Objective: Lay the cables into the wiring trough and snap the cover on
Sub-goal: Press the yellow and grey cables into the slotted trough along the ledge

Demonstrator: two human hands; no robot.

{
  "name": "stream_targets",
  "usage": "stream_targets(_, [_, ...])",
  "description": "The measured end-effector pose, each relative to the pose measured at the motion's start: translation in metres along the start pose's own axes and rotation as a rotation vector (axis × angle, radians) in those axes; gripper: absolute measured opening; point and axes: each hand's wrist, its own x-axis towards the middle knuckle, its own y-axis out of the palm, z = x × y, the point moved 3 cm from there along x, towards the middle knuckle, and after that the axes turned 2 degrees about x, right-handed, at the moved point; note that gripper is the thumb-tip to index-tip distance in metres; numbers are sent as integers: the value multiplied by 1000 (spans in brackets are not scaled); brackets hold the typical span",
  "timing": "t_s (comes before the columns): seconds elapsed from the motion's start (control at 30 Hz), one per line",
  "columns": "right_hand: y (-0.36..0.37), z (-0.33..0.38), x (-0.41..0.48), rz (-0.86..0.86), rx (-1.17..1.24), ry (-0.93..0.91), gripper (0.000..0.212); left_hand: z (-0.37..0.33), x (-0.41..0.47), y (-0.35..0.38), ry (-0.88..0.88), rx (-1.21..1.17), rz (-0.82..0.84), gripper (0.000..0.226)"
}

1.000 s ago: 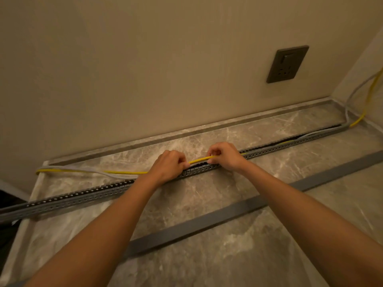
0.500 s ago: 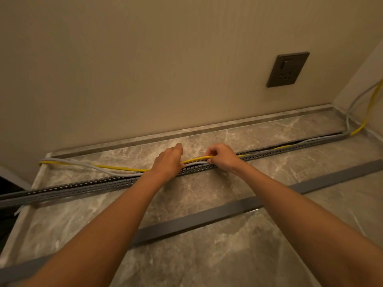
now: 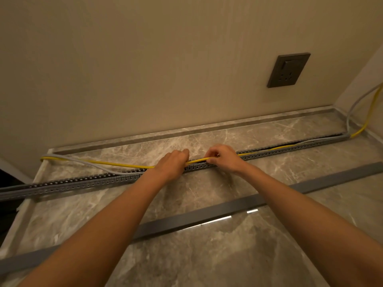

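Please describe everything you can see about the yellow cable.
The yellow cable is thin, round and smooth, apparently plastic-coated. It comes down the right wall in the corner, bends, and enters the right end of the grey slotted wiring trough, lying inside it up to the hands. The right hand pinches it just above the trough; the left hand covers it next. Further left it lies outside the trough on the marble surface, beside a grey cable, reaching the left edge.

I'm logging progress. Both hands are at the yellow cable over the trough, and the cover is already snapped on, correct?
Not quite. In the head view both hands, left and right, are at the yellow cable over the trough, but the cover still lies loose on the counter, nearer the person.
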Motion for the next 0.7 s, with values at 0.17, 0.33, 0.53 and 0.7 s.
stream_targets(0.17, [3,-4,-4,-150,17,-10,4,-2,-5,0,16,-47,-132,12])
stream_targets(0.33, [7,-4,-7,-210,-121,-55,4,-14,-6,-4,27,178,-250,11])
stream_targets(0.53, [4,-1,-14,-257,-351,-143,11,-19,-4,3,97,256,-184,17])
stream_targets(0.7, [0,-6,-20,-190,-379,-150,13,-18,-9,15,148,267,-225,21])
